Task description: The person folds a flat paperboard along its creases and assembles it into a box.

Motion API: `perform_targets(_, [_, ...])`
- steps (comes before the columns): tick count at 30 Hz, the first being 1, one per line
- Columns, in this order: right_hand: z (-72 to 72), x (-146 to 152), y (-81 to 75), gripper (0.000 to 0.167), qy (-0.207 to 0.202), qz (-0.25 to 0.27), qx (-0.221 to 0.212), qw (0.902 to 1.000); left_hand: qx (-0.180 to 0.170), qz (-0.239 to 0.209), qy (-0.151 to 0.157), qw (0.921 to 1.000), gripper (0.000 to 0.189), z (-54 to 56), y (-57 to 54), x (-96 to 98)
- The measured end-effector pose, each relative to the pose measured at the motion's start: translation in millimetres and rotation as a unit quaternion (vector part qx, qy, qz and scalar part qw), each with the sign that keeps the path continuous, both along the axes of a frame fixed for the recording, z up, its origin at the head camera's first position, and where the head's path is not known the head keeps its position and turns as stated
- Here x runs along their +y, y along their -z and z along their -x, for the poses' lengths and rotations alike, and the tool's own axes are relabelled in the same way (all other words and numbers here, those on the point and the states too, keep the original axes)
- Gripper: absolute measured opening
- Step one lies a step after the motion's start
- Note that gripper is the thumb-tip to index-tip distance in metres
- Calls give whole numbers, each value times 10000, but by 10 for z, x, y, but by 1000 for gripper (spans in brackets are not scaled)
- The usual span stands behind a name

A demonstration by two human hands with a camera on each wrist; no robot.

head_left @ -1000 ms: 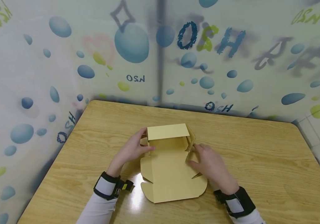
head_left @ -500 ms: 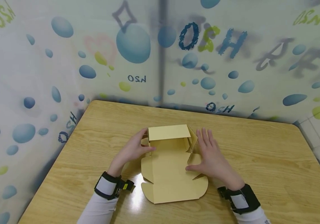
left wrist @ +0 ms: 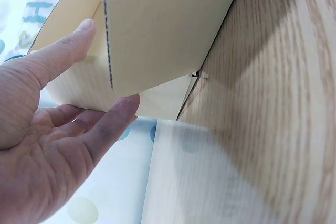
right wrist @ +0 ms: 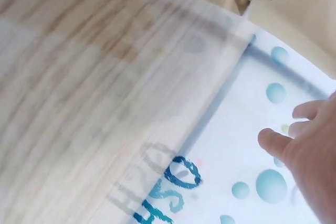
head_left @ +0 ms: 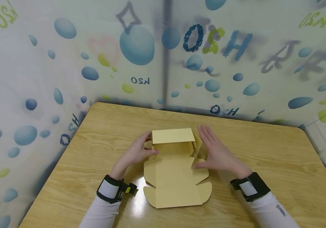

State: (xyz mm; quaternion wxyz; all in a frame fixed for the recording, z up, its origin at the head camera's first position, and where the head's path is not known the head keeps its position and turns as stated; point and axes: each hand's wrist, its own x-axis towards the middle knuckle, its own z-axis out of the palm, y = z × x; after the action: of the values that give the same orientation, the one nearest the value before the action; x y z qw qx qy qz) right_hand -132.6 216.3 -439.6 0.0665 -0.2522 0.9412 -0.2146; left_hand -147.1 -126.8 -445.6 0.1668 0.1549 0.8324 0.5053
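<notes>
A partly folded cardboard box (head_left: 174,177) lies on the table, its far end raised with a top panel folded over. Its near flaps are spread flat. My left hand (head_left: 135,153) grips the raised end at its left side. In the left wrist view, the left thumb rests over the cardboard and the fingers lie against the outer wall. My right hand (head_left: 218,155) has its fingers straight and stands beside the right side flap (head_left: 198,144), which leans outward. Whether its thumb touches the cardboard I cannot tell. In the right wrist view, the right hand (right wrist: 315,150) shows only partly.
The wooden table (head_left: 265,158) extends to both sides of the box. A patterned wall sheet (head_left: 223,79) with blue drops and letters stands behind the table's far edge and along its left side.
My right hand has let go of the right side flap and straightened its fingers, moving slightly right and away. The left hand keeps its place on the box.
</notes>
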Motion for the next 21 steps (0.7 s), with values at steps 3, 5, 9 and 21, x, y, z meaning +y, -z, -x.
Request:
perform_targets(3, [49,-13,-5,146,8,4,-195,9998,-25,-27,-10,10000,78,-5,-3,-5])
perform_targets(5, [76,-22,-13,145,19,-4,-299,9996,3,-27,1,10000,77,-9,-4,-8])
perform_targets(9, [113,-57,-38,142,54,-33,-327,9994,-4,-65,6,10000,78,-2,2,-1])
perform_targets(21, [105,-246,-107,114,474,-3,-646,9968,-36,7,0,10000,85,-20,-5,10])
